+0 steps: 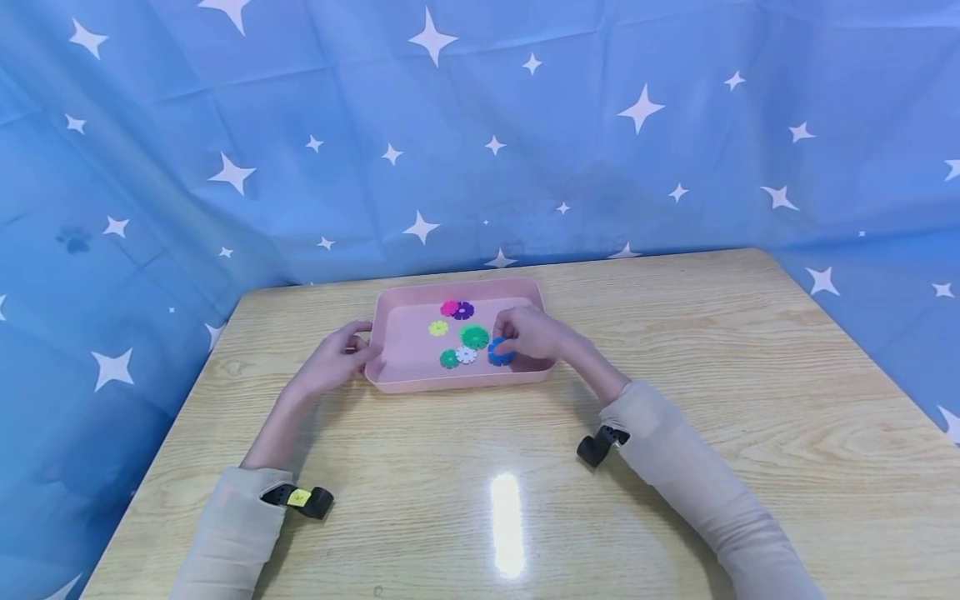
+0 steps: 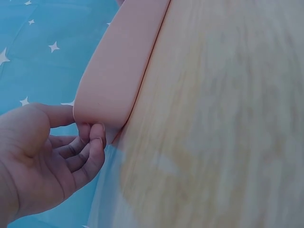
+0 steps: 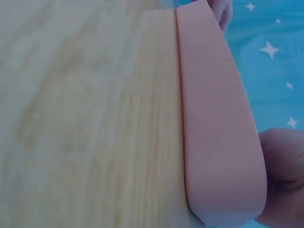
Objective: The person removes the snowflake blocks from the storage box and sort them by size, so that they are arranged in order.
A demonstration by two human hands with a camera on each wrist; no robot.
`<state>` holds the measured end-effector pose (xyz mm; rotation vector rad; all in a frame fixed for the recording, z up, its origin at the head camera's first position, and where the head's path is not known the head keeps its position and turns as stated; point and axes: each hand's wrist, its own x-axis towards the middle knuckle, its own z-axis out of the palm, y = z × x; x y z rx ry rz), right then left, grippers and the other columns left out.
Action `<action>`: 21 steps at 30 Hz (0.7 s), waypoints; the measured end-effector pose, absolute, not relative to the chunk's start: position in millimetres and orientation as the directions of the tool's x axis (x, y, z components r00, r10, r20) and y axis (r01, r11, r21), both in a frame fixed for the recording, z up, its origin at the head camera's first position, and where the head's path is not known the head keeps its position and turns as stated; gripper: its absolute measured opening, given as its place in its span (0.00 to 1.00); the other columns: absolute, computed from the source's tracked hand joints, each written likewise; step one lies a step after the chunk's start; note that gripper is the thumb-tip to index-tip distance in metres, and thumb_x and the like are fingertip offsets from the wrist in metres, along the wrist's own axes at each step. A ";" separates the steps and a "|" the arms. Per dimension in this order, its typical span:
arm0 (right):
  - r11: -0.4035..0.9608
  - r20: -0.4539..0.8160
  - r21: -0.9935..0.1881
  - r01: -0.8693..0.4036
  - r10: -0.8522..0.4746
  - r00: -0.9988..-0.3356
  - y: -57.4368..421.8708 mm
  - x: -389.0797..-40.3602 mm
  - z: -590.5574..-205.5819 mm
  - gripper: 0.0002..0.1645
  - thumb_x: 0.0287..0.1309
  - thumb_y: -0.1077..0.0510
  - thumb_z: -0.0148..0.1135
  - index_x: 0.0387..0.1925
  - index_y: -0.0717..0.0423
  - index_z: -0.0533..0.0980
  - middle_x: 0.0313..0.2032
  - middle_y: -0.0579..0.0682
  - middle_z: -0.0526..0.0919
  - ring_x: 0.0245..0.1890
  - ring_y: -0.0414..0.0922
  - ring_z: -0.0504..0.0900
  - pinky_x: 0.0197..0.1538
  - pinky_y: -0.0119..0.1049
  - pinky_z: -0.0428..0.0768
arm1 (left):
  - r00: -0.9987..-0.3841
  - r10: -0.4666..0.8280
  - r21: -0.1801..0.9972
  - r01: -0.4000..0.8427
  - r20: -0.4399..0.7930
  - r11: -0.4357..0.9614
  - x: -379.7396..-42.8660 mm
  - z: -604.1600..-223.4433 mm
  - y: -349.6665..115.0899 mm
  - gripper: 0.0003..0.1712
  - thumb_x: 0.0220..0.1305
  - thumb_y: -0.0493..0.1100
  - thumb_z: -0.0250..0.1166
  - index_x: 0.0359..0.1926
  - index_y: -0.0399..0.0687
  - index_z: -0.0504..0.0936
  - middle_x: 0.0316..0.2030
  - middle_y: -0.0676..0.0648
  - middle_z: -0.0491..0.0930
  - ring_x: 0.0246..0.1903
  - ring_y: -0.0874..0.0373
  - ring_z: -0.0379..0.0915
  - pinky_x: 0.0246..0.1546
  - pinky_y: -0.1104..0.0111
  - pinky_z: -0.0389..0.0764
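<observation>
A shallow pink tray (image 1: 457, 387) lies on the table with several notched plastic snowflake discs inside. My left hand (image 1: 337, 358) grips the tray's left wall, the thumb over the rim and the fingers curled against the outside, as the left wrist view also shows. Over the tray's right side, my right hand (image 1: 527, 333) pinches a blue snowflake disc (image 1: 499, 354) between thumb and fingers. Left of it lie a green disc (image 1: 476, 337), a white disc (image 1: 467, 355) and a darker green disc (image 1: 449, 359). In the right wrist view, the tray's wall hides the right fingertips.
Further back in the tray are a yellow disc (image 1: 438, 328), a pink disc (image 1: 448, 308) and a purple disc (image 1: 464, 311). The wooden table (image 1: 420, 483) extends around the tray. A blue star-patterned cloth (image 1: 480, 108) hangs behind it.
</observation>
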<state>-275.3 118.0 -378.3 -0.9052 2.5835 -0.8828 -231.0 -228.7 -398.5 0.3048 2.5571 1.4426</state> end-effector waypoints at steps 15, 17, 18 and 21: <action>0.574 -0.008 -0.740 -0.351 -0.529 -0.848 134.7 -282.3 -360.0 0.08 0.72 0.60 0.60 0.36 0.63 0.76 0.27 0.53 0.81 0.22 0.47 0.79 0.28 0.37 0.80 | -0.967 0.235 0.859 0.036 -0.099 0.510 -234.4 -403.2 -230.1 0.29 0.75 0.42 0.59 0.71 0.33 0.64 0.35 0.40 0.76 0.30 0.53 0.73 0.30 0.65 0.76; 0.577 -0.009 -0.748 -0.328 -0.503 -0.864 137.4 -283.0 -356.9 0.09 0.72 0.59 0.59 0.37 0.62 0.76 0.27 0.53 0.80 0.23 0.48 0.80 0.30 0.41 0.81 | -0.967 0.235 0.859 0.037 -0.098 0.510 -234.6 -402.5 -230.6 0.29 0.75 0.41 0.59 0.71 0.33 0.64 0.36 0.40 0.76 0.30 0.53 0.73 0.30 0.65 0.76; 0.578 -0.008 -0.750 -0.322 -0.495 -0.869 138.9 -283.5 -355.7 0.09 0.72 0.59 0.59 0.37 0.62 0.76 0.27 0.53 0.80 0.24 0.48 0.80 0.32 0.44 0.82 | -0.967 0.236 0.859 0.037 -0.099 0.510 -234.6 -402.1 -230.9 0.29 0.75 0.41 0.59 0.71 0.33 0.64 0.36 0.40 0.77 0.30 0.54 0.73 0.30 0.65 0.76; 0.576 -0.007 -0.760 -0.302 -0.471 -0.882 144.0 -286.0 -352.6 0.11 0.73 0.58 0.59 0.38 0.63 0.76 0.27 0.54 0.80 0.25 0.49 0.80 0.36 0.52 0.83 | -0.966 0.237 0.862 0.033 -0.103 0.506 -234.9 -402.3 -231.4 0.29 0.75 0.41 0.59 0.71 0.33 0.65 0.37 0.39 0.77 0.30 0.54 0.73 0.30 0.65 0.76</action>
